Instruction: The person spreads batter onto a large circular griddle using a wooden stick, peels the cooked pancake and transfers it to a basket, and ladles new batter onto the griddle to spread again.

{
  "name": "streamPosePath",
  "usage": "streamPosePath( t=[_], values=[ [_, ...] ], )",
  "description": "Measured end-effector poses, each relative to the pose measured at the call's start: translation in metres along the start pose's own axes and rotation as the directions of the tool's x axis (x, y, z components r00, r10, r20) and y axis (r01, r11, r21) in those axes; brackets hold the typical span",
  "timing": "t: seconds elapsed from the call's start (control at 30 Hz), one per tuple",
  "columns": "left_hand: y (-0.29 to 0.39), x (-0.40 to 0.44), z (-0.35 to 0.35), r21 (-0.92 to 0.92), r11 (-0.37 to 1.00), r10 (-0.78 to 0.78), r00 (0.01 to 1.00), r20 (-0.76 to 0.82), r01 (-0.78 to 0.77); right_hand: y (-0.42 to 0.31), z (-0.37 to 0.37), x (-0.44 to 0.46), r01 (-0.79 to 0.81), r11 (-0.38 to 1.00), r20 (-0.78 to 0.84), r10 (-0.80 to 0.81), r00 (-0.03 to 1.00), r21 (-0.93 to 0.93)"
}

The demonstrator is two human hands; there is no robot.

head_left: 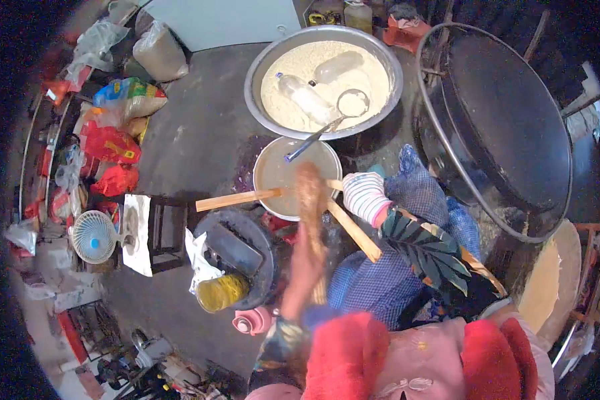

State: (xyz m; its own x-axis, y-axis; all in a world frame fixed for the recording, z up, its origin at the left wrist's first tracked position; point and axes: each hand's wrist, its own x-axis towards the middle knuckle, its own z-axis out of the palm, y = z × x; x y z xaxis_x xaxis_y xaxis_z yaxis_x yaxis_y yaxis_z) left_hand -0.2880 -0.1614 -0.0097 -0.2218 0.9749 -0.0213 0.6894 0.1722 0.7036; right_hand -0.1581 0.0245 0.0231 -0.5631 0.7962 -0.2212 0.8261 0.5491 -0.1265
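At frame centre, I'm seeing the blurred left hand (306, 193) over the bowl (257, 167), the striped-covered right hand (365, 198) beside a wooden stick (334, 184); I can't tell either grip's state.

The left hand (307, 187) (blurred, so its fingers cannot be made out) is over a round bowl (271, 167), with one wooden slat (237, 199) reaching past the bowl's left rim and another slat (355, 231) slanting off at its lower right. The right hand (365, 197), in a striped glove, is just beside the bowl. Beyond, a wide metal basin (253, 100) holds a pale mixture (293, 63), two plastic bottles (307, 99) and a ladle (332, 125), its handle extending over the bowl.
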Motion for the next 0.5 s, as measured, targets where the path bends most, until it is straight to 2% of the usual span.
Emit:
streamPosePath(
  t=[0.07,0.13,0.17,0.2,0.23,0.27,0.3,0.37,0.4,0.47,0.5],
  values=[
    [0.012,-0.020,0.019,-0.025,0.998,-0.050,0.986,0.159,0.054,-0.012,-0.002,-0.006,0.009,0.999,-0.054,-0.012,0.998,-0.054],
    [0.016,-0.012,0.024,0.009,0.998,-0.055,0.994,0.089,0.055,-0.010,-0.004,-0.015,0.000,0.996,-0.045,0.004,0.999,0.092],
    [0.017,-0.004,0.028,0.042,0.997,-0.061,0.998,0.025,0.060,-0.006,-0.025,-0.032,-0.018,0.993,-0.039,0.023,0.999,0.114],
    [0.009,0.008,0.024,0.082,0.994,-0.074,0.997,0.031,0.071,0.000,-0.043,-0.053,-0.039,0.990,-0.025,0.042,0.999,0.133],
    [-0.001,0.025,0.019,0.112,0.987,-0.118,0.993,0.015,0.115,0.012,-0.035,-0.065,-0.072,0.989,-0.064,0.081,0.995,0.125],
    [-0.010,0.037,0.014,0.145,0.976,-0.165,0.986,-0.004,0.164,0.023,-0.038,-0.087,0.063,0.988,-0.223,-0.032,0.974,0.138],
    [-0.015,0.041,0.009,0.142,0.975,-0.171,0.985,-0.007,0.171,0.022,-0.054,-0.105,0.017,0.995,-0.160,-0.001,0.987,0.097],
    [-0.017,0.051,0.004,0.239,0.921,-0.325,0.945,0.036,0.307,0.023,-0.064,-0.114,-0.029,0.998,-0.112,0.034,0.993,0.048],
    [-0.006,0.049,0.005,0.240,0.925,-0.313,0.949,0.039,0.295,0.026,-0.054,-0.113,-0.043,0.999,-0.146,0.046,0.988,0.024],
    [0.022,0.030,0.009,0.241,0.956,-0.196,0.976,0.095,0.168,0.029,-0.047,-0.122,-0.069,0.998,-0.169,0.069,0.983,0.009],
    [0.020,0.029,0.014,0.244,0.954,-0.195,0.978,0.073,0.172,0.030,-0.048,-0.127,-0.063,0.998,-0.218,0.065,0.974,0.014]
  ],
)
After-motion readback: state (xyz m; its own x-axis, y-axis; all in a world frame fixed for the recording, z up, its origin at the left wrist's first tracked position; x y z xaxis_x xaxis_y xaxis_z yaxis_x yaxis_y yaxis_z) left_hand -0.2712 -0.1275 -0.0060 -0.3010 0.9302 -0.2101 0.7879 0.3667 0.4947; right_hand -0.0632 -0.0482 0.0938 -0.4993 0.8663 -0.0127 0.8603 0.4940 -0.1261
